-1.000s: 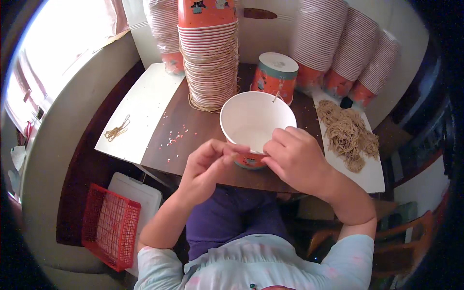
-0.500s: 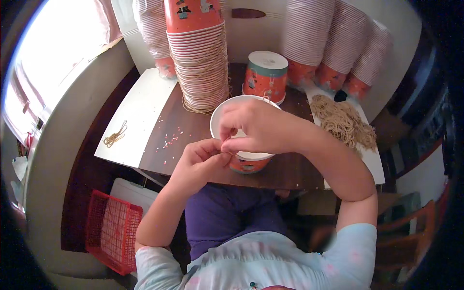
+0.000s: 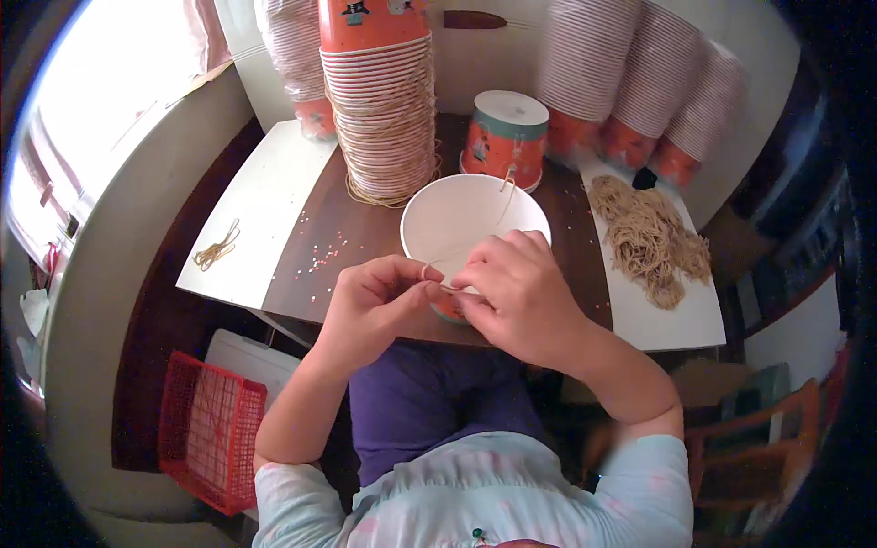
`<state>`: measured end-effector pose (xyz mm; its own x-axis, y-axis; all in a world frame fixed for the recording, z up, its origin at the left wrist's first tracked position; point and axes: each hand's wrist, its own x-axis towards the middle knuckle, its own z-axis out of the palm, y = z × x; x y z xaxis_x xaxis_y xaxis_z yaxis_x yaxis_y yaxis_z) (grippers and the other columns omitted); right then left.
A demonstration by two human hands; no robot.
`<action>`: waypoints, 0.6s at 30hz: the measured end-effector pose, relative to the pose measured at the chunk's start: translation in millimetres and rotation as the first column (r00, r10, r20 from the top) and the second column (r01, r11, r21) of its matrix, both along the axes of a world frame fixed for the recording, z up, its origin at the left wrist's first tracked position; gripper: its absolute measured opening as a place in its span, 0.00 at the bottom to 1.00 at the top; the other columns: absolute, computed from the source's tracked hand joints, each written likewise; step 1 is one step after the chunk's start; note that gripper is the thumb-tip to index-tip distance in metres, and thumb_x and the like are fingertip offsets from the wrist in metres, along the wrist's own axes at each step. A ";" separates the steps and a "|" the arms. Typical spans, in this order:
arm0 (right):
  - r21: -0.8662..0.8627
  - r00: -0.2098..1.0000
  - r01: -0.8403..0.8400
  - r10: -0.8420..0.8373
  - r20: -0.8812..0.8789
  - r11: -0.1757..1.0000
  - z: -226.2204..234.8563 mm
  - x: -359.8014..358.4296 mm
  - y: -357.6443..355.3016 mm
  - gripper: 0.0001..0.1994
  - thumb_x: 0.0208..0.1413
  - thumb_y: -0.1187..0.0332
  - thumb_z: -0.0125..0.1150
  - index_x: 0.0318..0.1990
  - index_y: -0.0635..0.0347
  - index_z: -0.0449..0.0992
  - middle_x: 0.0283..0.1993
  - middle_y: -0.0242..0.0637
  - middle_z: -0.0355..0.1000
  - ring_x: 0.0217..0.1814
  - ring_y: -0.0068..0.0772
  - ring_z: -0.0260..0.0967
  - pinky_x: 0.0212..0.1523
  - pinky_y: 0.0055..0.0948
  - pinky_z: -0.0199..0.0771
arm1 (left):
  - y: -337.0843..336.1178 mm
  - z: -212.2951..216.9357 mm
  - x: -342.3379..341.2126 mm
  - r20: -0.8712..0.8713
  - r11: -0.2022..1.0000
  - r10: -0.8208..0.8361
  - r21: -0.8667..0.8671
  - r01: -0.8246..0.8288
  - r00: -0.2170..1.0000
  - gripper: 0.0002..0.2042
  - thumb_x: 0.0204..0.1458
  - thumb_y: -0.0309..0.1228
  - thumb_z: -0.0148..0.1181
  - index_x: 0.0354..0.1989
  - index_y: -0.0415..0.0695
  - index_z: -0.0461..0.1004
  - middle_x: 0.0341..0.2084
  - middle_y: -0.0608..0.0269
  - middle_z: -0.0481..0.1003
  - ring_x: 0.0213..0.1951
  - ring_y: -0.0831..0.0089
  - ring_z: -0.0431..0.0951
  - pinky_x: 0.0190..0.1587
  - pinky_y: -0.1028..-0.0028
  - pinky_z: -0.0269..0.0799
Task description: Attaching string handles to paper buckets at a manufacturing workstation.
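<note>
**Both hands at the cup's near rim**

I see my left hand [image 3: 370, 306] and right hand [image 3: 516, 297] meeting at the 6 o'clock rim of the white paper cup [image 3: 470, 224] on the worktop [image 3: 338, 247], fingers pinching a thin string [image 3: 438, 274] between them. A heap of strings [image 3: 650, 239] lies at 3 o'clock, the tall cup stack [image 3: 382, 110] at 11

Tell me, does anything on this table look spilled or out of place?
Yes. Small pink specks lie scattered on the dark table, left of the white paper bucket. A few loose strings lie apart on the white board.
</note>
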<state>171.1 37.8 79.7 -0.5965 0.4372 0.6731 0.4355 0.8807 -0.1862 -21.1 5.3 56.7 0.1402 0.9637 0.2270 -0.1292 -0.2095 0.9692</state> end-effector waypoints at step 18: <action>-0.026 0.930 0.344 -0.344 -0.127 0.939 -57.2 -33.4 -39.8 0.07 0.44 0.76 0.61 0.32 0.59 0.73 0.24 0.35 0.66 0.20 0.39 0.68 0.21 0.32 0.69 | -25.6 -32.9 15.0 0.214 0.966 0.260 -0.076 -0.249 0.942 0.05 0.49 0.20 0.59 0.33 0.33 0.71 0.30 0.56 0.77 0.32 0.74 0.78 0.36 0.78 0.75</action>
<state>137.7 -2.0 22.5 -0.3181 0.6024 0.7321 0.6838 0.6806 -0.2630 -6.1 -20.3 23.7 -0.1594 0.9710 0.1783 -0.2889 -0.2186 0.9321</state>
